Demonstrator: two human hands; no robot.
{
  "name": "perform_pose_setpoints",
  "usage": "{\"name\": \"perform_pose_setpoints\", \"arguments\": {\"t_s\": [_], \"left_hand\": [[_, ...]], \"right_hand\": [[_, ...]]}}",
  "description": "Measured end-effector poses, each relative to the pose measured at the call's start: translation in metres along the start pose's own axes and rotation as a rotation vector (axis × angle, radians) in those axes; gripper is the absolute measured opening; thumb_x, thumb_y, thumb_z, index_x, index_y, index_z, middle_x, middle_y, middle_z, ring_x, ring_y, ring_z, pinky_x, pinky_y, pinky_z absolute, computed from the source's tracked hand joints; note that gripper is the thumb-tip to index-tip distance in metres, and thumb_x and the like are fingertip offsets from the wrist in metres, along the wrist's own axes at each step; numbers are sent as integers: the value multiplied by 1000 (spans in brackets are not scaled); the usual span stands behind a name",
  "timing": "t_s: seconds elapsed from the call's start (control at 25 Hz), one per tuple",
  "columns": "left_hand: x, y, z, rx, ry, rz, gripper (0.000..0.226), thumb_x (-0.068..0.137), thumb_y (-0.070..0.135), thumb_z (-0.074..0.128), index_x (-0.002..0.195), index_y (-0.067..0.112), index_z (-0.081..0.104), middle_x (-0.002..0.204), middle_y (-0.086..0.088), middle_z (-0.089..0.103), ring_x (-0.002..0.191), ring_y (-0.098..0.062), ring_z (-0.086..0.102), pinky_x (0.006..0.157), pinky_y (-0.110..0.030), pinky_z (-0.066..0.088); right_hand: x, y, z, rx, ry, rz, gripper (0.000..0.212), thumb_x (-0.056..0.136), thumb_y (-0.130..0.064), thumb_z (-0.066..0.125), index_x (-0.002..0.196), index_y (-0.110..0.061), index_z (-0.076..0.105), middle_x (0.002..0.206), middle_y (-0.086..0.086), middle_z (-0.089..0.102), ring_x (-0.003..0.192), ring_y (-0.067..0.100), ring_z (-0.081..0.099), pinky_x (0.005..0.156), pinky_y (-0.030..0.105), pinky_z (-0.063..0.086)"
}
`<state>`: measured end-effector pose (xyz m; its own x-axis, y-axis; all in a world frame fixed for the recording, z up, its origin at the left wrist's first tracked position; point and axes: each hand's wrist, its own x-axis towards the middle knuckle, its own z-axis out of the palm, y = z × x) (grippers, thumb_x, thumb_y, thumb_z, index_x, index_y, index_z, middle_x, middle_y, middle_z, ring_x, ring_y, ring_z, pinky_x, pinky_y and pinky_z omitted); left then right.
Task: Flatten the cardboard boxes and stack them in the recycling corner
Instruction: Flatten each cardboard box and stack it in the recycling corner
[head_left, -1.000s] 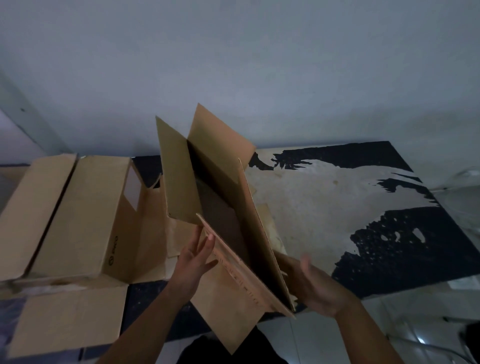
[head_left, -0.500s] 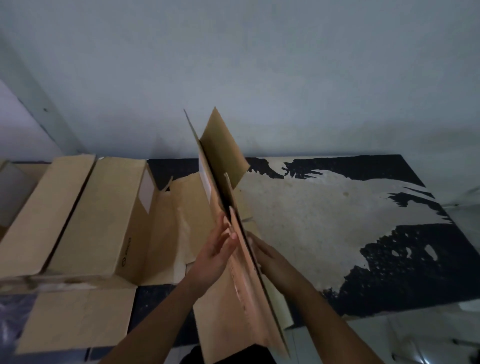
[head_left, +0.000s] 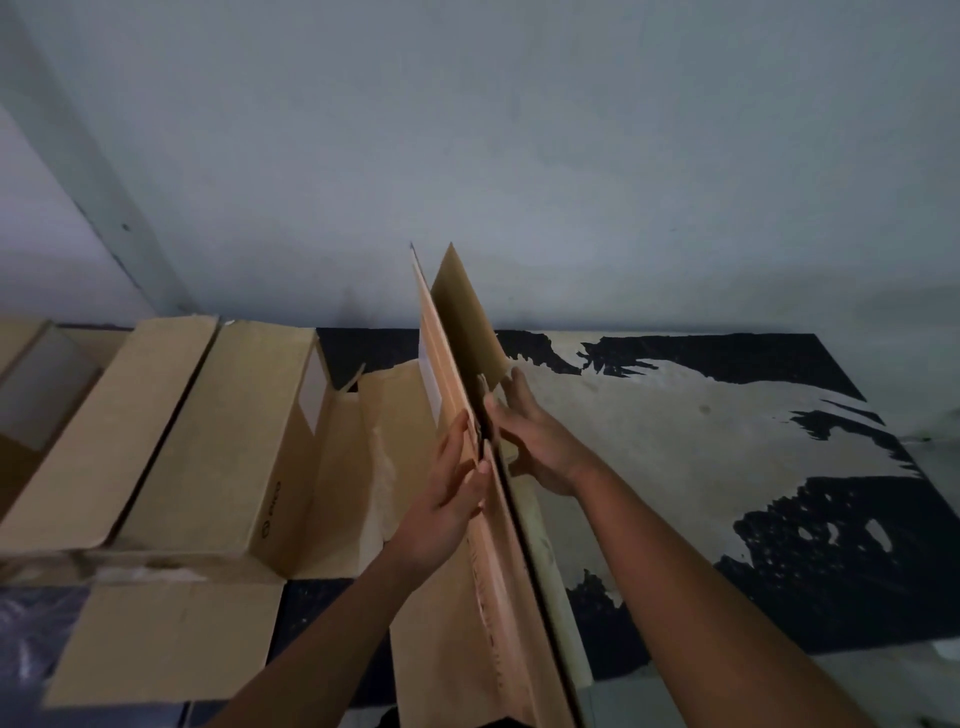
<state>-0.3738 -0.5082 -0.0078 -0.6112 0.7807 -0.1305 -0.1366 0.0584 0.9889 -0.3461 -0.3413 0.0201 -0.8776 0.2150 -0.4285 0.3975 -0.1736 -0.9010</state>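
Hands (head_left: 498, 467) press collapsed box (head_left: 488, 597); neighbouring box's (head_left: 208, 441) print unreadable.

Collapsed box (head_left: 457, 395) stands on edge between both hands; open box (head_left: 208, 441) left.

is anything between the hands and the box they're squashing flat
No. The left hand and right hand press directly on opposite faces of the upright, nearly flattened box.

Two bare forearms enter from the lower edge of the frame. Left hand (head_left: 451, 512) and right hand (head_left: 540, 441) are ungloved; no sleeve, watch or ring shows. Fingers (head_left: 457, 441) are slender, nails short.
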Motion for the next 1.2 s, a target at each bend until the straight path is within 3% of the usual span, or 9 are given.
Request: {"name": "perform_pose_setpoints", "arguments": {"t_s": [0.08, 0.2, 0.28, 0.36, 0.56, 0.68, 0.84, 1.0, 1.2], "left_hand": [[4, 0, 1, 96, -24, 23, 57, 95, 51, 44, 142, 61, 11, 153, 30, 16, 139, -6, 32, 106, -46, 42], [6, -7, 4, 163, -9, 7, 55, 93, 58, 43, 142, 58, 17, 153, 30, 14, 142, -9, 27, 110, -51, 37], [7, -13, 10, 170, 7, 11, 55, 94, 56, 42, 144, 53, 20, 153, 27, 14, 143, -6, 23, 113, -45, 34], [11, -17, 20, 211, 14, 38, 56, 94, 53, 41, 147, 46, 22, 153, 23, 15, 141, 0, 21, 114, -35, 29], [30, -21, 46, 453, -38, 86, 60, 94, 46, 47, 149, 37, 24, 155, 15, 10, 133, -3, 26, 104, -23, 33], [37, -36, 50, 406, 44, 70, 52, 94, 30, 57, 143, 28, 40, 146, 14, 29, 130, -4, 36, 88, -1, 35], [48, -76, 51, 260, 549, -358, 47, 92, 31, 58, 136, 15, 47, 133, 2, 46, 117, -19, 52, 89, -25, 48], [71, -106, 77, 321, 586, -574, 43, 88, 30, 55, 128, 15, 45, 128, -11, 52, 111, -32, 55, 93, -52, 51], [121, -99, 143, 268, 523, -541, 63, 82, 31, 70, 135, 14, 41, 127, -4, 50, 116, -27, 53, 92, -42, 49]], "right_hand": [[8, -8, 7, -136, -16, -1, 113, 64, -68, 73, 150, -46, 2, 149, -8, 38, 123, 21, 53, 77, 40, 57], [8, -13, 14, -304, 12, -48, 89, 76, -50, 75, 148, -40, 24, 139, -3, 51, 119, 18, 56, 94, 41, 53], [3, -20, 11, -374, 52, -33, 76, 81, -41, 73, 146, -36, 32, 131, -2, 57, 110, 16, 60, 88, 38, 55], [-3, -27, 9, -472, 109, -14, 73, 81, -49, 70, 143, -33, 36, 126, -5, 58, 108, 15, 59, 86, 35, 53], [-1, -14, -13, -628, 489, -135, 39, 96, -30, 54, 133, -21, 45, 122, 2, 62, 92, 14, 58, 63, 19, 43], [-1, -5, -66, -564, 491, -151, 35, 95, -22, 56, 129, -18, 48, 121, 5, 64, 100, 20, 62, 75, 25, 44], [-21, 2, -156, -417, 495, -118, 34, 96, -26, 56, 129, -21, 48, 113, -2, 63, 85, 7, 61, 65, 22, 44], [-48, 19, -251, -330, 506, -84, 33, 97, -31, 55, 128, -32, 46, 103, -13, 63, 87, 2, 61, 65, 22, 44], [-74, 38, -359, -328, 568, -30, 38, 95, -36, 56, 132, -30, 48, 110, -5, 65, 93, 12, 64, 71, 30, 49]]}}
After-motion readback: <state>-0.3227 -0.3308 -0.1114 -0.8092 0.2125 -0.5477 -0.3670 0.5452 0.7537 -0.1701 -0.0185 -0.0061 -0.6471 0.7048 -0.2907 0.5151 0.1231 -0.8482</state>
